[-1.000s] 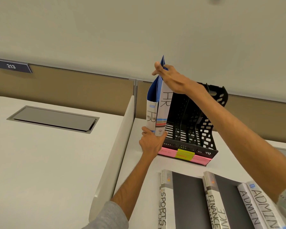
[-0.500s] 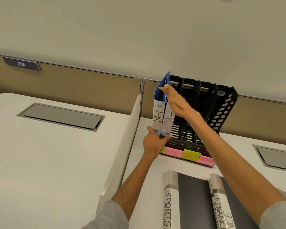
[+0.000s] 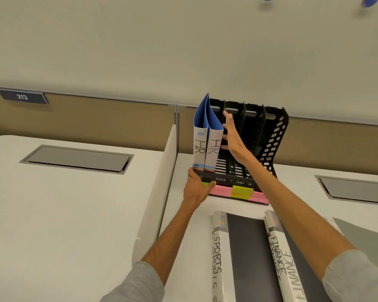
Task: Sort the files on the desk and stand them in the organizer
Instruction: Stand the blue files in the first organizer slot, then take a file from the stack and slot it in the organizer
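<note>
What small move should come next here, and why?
Probably bring the right hand down to the SPORTS file. Both HR files already stand in the organizer's leftmost slot, the right hand is open beside them, the left hand holds the organizer's front corner, and the SPORTS file and FINANCE file lie flat.

SPORTS file (image 3: 218, 258) and FINANCE file (image 3: 282, 258) cut off at bottom edge. Text on yellow label (image 3: 241, 192) too blurry to read. Lower-left corner of organizer (image 3: 273, 144) hidden under left hand (image 3: 196, 188).
</note>
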